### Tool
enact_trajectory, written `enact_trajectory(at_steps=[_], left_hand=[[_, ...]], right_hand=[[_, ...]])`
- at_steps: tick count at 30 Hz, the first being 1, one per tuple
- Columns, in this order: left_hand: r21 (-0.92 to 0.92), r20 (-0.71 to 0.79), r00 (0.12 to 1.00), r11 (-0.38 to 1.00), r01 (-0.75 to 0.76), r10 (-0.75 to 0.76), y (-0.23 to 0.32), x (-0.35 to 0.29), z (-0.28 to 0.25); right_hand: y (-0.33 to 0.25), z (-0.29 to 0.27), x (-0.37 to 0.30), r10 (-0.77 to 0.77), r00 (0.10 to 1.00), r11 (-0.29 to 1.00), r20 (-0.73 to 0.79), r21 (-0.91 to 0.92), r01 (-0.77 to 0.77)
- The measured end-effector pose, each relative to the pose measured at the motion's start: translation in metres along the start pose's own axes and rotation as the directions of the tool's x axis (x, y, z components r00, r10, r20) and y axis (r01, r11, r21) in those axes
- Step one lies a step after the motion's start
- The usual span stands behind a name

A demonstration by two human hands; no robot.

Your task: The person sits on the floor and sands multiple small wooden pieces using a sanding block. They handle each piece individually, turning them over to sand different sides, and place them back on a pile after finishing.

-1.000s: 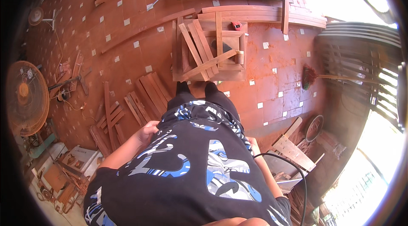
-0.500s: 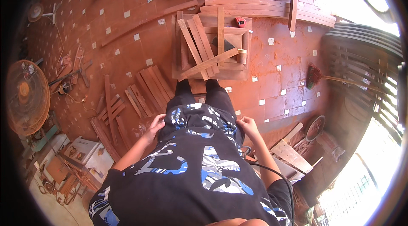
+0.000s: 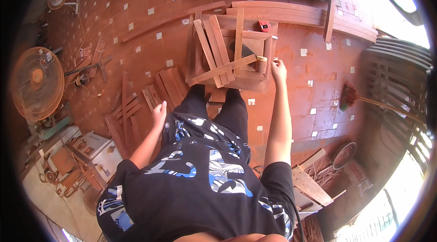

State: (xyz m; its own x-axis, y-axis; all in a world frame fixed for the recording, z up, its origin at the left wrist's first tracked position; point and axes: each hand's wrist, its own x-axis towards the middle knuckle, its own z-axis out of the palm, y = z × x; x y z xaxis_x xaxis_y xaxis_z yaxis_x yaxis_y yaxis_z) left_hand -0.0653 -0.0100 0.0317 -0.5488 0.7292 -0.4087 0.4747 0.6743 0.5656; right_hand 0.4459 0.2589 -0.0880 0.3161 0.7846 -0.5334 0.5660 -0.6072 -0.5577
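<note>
In front of my knees stands a low wooden table with a raised panel top [image 3: 246, 83]. Several wooden strips [image 3: 217, 44] lie across it, one slanting over the others [image 3: 223, 69]. A red tape measure [image 3: 264, 26] rests at its far right corner, and a small tan roll or cylinder [image 3: 261, 65] sits near the right edge. My right hand [image 3: 278, 70] is just beside that edge, fingers curled, with nothing visible in them. My left hand [image 3: 159, 113] hangs beside my left thigh, closed, apart from the table, with nothing visible in it.
Stacked planks [image 3: 170, 83] lie on the tiled floor to the left, near a standing fan [image 3: 37, 76]. Long boards [image 3: 291, 13] lie beyond the table. A broom [image 3: 348, 96] and a slatted wooden piece [image 3: 396, 73] are at the right.
My right hand has left my right hip and reached forward to the table's right side. My left hand has come off my clothing and moved slightly forward. The view has shifted.
</note>
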Motion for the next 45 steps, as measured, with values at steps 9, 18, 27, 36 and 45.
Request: enact_trajectory(at_steps=[9,18,27,36,45], left_hand=[[0.238,0.801,0.596,0.882,-0.406,0.058,0.126,-0.011,0.101],[0.376,0.920,0.230,0.550,-0.745,-0.317,0.004,0.026,0.296],[0.410,0.902,0.147,0.701,-0.583,-0.405,-0.048,-0.021,0.319],[0.397,0.893,0.155,0.577,-0.714,-0.422,-0.037,0.027,0.312],[0.376,0.767,0.627,0.698,-0.610,0.135,0.027,0.045,0.153]], right_hand=[[0.031,0.070,0.014,0.048,0.998,0.827,0.047,0.558,-0.066],[0.026,0.068,-0.016,-0.299,0.929,0.904,-0.218,0.246,0.349],[0.022,0.076,-0.027,-0.534,0.789,0.815,-0.302,0.065,0.576],[0.030,0.107,-0.030,-0.547,0.660,0.792,-0.515,-0.063,0.607],[0.036,0.108,-0.039,-0.549,0.646,0.813,-0.530,-0.160,0.560]])
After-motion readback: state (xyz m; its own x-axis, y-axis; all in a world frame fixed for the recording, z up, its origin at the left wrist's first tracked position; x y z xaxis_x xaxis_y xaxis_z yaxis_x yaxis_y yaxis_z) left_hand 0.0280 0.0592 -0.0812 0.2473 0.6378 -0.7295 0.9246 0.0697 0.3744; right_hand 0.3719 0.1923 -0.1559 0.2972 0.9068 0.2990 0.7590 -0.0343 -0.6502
